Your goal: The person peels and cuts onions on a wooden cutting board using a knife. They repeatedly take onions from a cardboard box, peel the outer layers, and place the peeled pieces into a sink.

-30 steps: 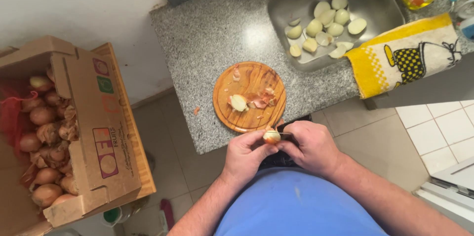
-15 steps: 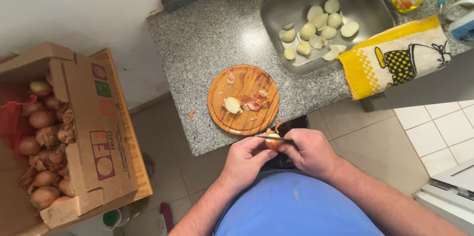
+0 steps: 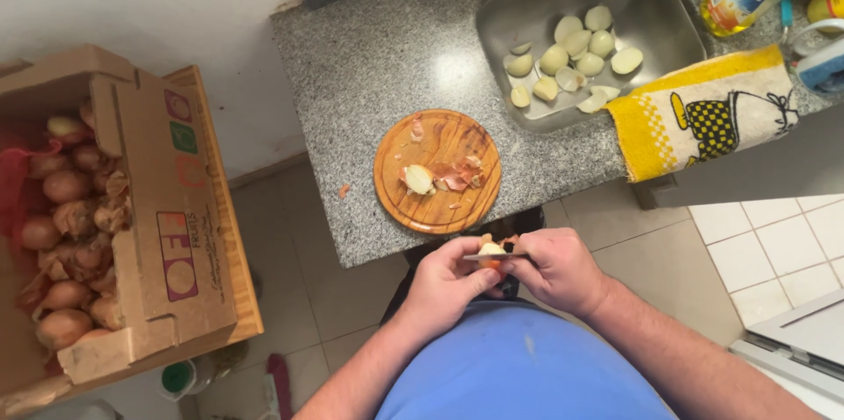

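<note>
Both hands met at belly height, just off the desk (image 3: 378,60) edge: left hand (image 3: 447,284) cupped round a small onion (image 3: 491,250), right hand (image 3: 556,269) closed on a knife (image 3: 497,257) laid across it. We noted a cardboard box (image 3: 167,235) of unpeeled onions on the left, a steel sink (image 3: 655,16) holding peeled pieces, a yellow towel (image 3: 703,112), and a round wooden board (image 3: 437,171) with skins.

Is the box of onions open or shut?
Open: the cardboard box has its flaps spread, and unpeeled onions show inside.
</note>
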